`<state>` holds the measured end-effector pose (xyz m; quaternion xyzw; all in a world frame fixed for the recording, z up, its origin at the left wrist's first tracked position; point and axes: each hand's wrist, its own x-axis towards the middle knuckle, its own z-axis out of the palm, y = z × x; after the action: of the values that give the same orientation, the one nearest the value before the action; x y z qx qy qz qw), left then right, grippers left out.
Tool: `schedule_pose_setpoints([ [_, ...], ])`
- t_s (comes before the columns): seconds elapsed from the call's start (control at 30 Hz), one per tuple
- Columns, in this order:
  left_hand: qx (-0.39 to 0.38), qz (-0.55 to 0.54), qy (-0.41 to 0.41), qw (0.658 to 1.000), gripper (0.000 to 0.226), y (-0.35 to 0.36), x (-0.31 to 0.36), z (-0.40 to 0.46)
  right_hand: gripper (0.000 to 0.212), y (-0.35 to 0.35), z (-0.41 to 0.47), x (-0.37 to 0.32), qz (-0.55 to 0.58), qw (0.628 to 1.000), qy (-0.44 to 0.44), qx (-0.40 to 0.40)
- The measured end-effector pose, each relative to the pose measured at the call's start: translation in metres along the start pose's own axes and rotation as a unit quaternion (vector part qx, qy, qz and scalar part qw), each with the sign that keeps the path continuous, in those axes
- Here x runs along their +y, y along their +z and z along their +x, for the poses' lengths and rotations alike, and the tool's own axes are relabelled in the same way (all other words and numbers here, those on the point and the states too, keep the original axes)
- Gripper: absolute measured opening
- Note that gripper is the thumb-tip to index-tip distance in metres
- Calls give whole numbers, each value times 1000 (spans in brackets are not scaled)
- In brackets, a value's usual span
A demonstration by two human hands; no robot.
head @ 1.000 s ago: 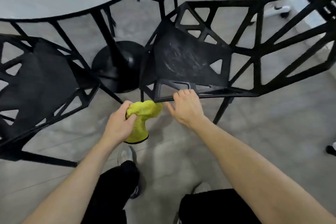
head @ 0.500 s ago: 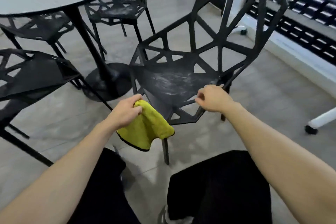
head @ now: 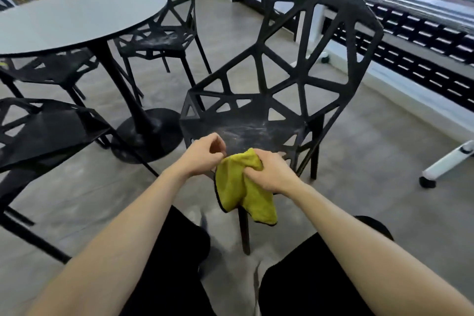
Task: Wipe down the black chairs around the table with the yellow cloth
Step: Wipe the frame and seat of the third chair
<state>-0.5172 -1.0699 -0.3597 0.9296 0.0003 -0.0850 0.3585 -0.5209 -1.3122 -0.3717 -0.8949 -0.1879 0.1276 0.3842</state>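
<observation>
The yellow cloth (head: 239, 191) hangs in front of the near black chair (head: 259, 129), whose seat shows whitish dust smears. My right hand (head: 269, 174) grips the cloth's bunched top at the seat's front edge. Just to its left, my left hand (head: 202, 156) has curled fingers and pinches the cloth's upper left edge. A second black chair (head: 51, 133) stands at the left. Two more, one (head: 159, 41) and another (head: 51, 67), sit by the far side of the round grey table (head: 77, 18).
The table's black pedestal base (head: 148, 136) sits on the floor left of the near chair. A white wheeled leg (head: 446, 161) juts in at the right. A black slatted grille (head: 423, 59) runs under the window at the right. My dark-trousered legs are below.
My right hand left the chair's seat edge and took hold of the cloth that only my left hand held. The view lifted, showing more of the chair back and room.
</observation>
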Motion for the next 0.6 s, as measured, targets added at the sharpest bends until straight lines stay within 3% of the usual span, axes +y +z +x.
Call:
schedule_pose_setpoints([
  [0.07, -16, 157, -36, 987, 12, 4, -43, 16, 18, 33, -3, 14, -55, 997, -29, 44],
  [0.13, -77, 287, -64, 953, 10, 11, -85, 28, 21, 65, -2, 35, -158, 982, -74, 72],
  [0.2, -95, 372, -54, 922, 26, 16, -117, 36, 22, 86, -2, 54, -230, 963, -94, 103],
  [0.33, -31, 428, 94, 898, 53, 13, -139, 58, 29, 101, 0, 72, -308, 931, -133, 145],
  [0.4, -54, 426, 96, 898, 77, 9, -152, 71, 32, 106, 0, 75, -327, 922, -139, 153],
  [0.47, -88, 467, 100, 874, 97, 5, -169, 80, 35, 109, 0, 77, -336, 915, -154, 161],
  [0.53, -91, 523, 145, 835, 99, 1, -182, 85, 38, 110, -1, 81, -350, 905, -176, 167],
  [0.6, -53, 539, 197, 817, 94, 1, -185, 87, 42, 107, 1, 85, -365, 896, -194, 164],
])
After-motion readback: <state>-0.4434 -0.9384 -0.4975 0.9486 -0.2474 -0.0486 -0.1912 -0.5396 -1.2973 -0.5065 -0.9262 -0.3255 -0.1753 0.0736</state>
